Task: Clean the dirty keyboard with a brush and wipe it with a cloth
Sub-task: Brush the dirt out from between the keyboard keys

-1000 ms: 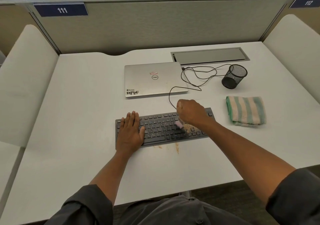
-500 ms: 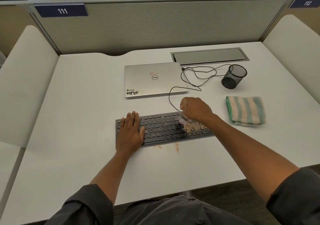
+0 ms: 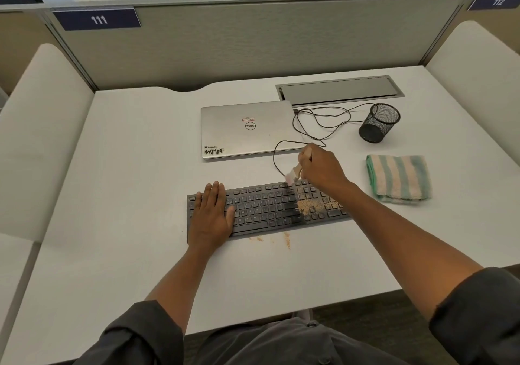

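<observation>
A dark grey keyboard (image 3: 264, 209) lies on the white desk (image 3: 126, 167). A patch of tan crumbs (image 3: 311, 205) covers keys right of its middle, and more crumbs (image 3: 287, 240) lie on the desk just in front of it. My left hand (image 3: 211, 212) rests flat on the keyboard's left end. Above the keyboard's far edge, my right hand (image 3: 322, 169) grips a small wooden-handled brush (image 3: 294, 174), whose bristles point down at the top key rows. A green and cream striped cloth (image 3: 399, 177) lies folded to the right.
A shut silver laptop (image 3: 247, 129) sits behind the keyboard, with a thin black cable (image 3: 318, 119) looping beside it. A black mesh cup (image 3: 380, 122) stands at the back right, near a metal cable hatch (image 3: 339, 88). Padded dividers flank the desk.
My right hand has moved the brush from the crumb patch up and away, toward the keyboard's far edge. The left hand has stayed put.
</observation>
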A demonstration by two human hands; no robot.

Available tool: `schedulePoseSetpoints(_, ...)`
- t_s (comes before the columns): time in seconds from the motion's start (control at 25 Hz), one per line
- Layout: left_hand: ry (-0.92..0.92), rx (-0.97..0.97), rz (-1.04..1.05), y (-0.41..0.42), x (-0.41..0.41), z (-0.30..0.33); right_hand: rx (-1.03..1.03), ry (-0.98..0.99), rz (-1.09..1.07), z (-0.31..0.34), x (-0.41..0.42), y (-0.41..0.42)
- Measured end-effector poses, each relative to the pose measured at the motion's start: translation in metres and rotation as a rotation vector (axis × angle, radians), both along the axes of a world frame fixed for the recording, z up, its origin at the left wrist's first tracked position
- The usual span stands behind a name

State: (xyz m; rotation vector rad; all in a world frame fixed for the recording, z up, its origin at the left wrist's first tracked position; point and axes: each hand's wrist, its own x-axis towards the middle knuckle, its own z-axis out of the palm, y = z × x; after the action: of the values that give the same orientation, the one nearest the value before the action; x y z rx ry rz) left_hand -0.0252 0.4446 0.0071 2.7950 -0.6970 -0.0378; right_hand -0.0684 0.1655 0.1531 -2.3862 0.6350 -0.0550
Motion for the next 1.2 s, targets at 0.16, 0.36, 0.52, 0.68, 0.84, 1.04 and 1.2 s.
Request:
schedulePoseSetpoints(0.16,0.004,-0.003,0.0,-0.001,0.0,0.001,-0.071,0.085,0.093,-0.006,0.001,0.01)
schedulePoseSetpoints(0.36,0.004,0.005,0.003,0.0,0.0,0.0,-0.188,0.092,0.048,-0.003,0.007,0.006)
schedulePoseSetpoints(0.52,0.001,0.002,0.001,-0.001,0.001,0.0,0.017,0.081,0.073,-0.006,0.008,0.016)
schedulePoseSetpoints(0.68,0.008,-0.003,0.003,-0.001,0.001,0.0,-0.183,0.127,0.045,-0.007,0.011,0.018)
schedulePoseSetpoints(0.84,0.01,-0.008,0.002,0.0,0.001,0.0,-0.029,0.074,0.088,-0.011,0.007,0.021)
schedulePoseSetpoints(1.04,0.017,-0.008,0.002,0.0,0.001,0.0,-0.111,0.199,0.18,-0.02,-0.006,0.025)
schedulePoseSetpoints(1.2,0.017,0.001,0.002,0.0,0.001,0.0,-0.021,0.055,0.154,-0.019,-0.008,0.031)
